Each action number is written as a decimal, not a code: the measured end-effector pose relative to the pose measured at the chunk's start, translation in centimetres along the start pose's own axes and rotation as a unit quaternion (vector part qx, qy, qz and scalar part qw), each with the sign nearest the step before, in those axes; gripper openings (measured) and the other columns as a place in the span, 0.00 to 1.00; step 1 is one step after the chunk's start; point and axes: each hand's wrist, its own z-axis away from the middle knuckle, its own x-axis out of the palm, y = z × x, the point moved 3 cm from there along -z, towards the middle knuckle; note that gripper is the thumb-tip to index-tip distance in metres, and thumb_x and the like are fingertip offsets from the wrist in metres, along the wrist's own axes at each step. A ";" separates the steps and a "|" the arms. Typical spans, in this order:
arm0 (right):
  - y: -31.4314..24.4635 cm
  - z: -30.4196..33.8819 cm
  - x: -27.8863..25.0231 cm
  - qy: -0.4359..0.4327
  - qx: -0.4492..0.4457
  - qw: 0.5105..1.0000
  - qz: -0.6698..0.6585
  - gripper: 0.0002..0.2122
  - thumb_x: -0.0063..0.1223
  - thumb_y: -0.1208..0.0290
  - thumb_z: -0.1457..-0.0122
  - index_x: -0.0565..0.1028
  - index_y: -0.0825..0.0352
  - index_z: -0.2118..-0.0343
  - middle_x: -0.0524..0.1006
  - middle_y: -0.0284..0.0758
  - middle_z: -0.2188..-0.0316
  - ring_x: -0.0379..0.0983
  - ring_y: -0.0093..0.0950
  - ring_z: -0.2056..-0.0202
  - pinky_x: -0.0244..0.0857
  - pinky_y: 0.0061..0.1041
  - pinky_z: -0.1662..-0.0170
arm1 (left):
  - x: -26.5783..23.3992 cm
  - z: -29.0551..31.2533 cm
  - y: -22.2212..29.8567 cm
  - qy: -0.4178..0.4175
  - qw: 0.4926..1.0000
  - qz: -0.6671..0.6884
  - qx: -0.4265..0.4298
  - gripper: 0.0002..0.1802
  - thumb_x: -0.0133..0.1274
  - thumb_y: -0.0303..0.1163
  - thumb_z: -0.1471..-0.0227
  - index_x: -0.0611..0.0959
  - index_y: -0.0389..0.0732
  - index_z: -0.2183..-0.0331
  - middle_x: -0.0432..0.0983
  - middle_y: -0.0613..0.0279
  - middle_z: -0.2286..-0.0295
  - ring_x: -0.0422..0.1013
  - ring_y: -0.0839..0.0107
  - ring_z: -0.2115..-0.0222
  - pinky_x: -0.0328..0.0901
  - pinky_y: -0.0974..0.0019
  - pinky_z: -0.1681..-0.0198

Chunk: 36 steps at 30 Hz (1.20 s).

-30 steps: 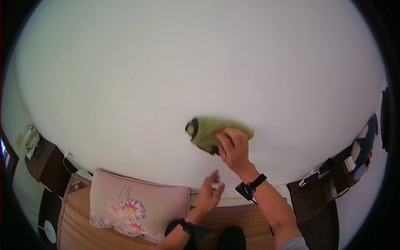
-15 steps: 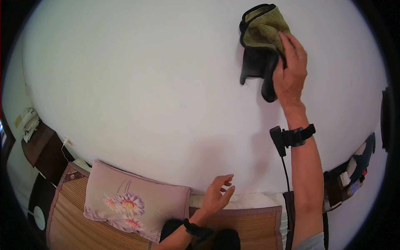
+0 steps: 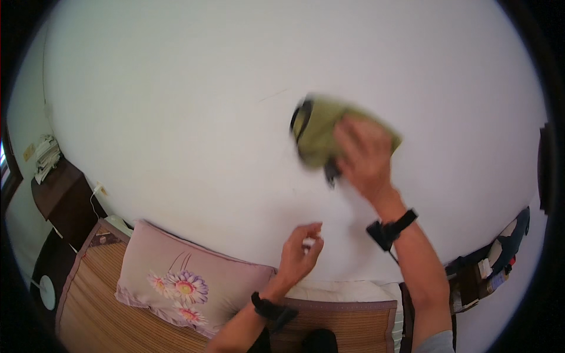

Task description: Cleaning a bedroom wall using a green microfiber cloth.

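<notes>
My right hand (image 3: pixel 366 159) is raised against the white wall (image 3: pixel 194 129), pressing a folded olive-green cloth (image 3: pixel 322 132) with dark edging to it. Hand and cloth are smeared by motion. A dark bit of the cloth hangs below the fingers. Lower down, my left hand (image 3: pixel 299 254) hovers in front of the wall with its fingers loosely curled; a gap shows between thumb and fingers, and nothing is visible in it. Both wrists wear black straps with small dark devices.
Below lies a bed with a woven mat (image 3: pixel 141 320) and a pink flowered pillow (image 3: pixel 176 282). A dark wooden cabinet (image 3: pixel 62 182) at left carries a stack of papers (image 3: pixel 47 156). A plug (image 3: pixel 99 188) sits in the wall. At right are a plush toy (image 3: pixel 511 238) and small items.
My right hand has swept down and to the left with the cloth, now spread flatter on the wall. My left hand has risen slightly and its fingers have drawn closer to the thumb.
</notes>
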 end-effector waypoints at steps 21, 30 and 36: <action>-4.5 -1.1 3.5 -0.061 -0.077 0.993 -0.069 0.21 0.60 0.73 0.44 0.78 0.57 0.45 0.74 0.32 0.41 0.70 0.35 0.41 0.61 0.42 0.37 | -3.1 -3.8 1.8 0.082 0.981 0.173 0.019 0.25 0.53 0.29 0.36 0.71 0.38 0.39 0.74 0.56 0.49 0.72 0.67 0.49 0.72 0.63 0.54; -1.2 -5.4 1.8 0.084 0.061 0.995 0.005 0.27 0.66 0.76 0.53 0.79 0.62 0.45 0.74 0.37 0.43 0.69 0.41 0.42 0.60 0.43 0.38 | -0.8 -1.2 0.0 0.014 0.988 0.154 -0.021 0.26 0.53 0.25 0.37 0.71 0.40 0.39 0.73 0.56 0.47 0.73 0.67 0.48 0.73 0.63 0.54; -10.3 8.6 5.0 -0.114 -0.021 0.988 -0.098 0.18 0.59 0.72 0.44 0.81 0.56 0.49 0.76 0.29 0.44 0.70 0.32 0.42 0.64 0.37 0.40 | 0.0 1.4 -4.5 0.069 0.977 0.194 -0.059 0.26 0.57 0.28 0.39 0.74 0.41 0.41 0.76 0.58 0.49 0.74 0.69 0.50 0.72 0.65 0.55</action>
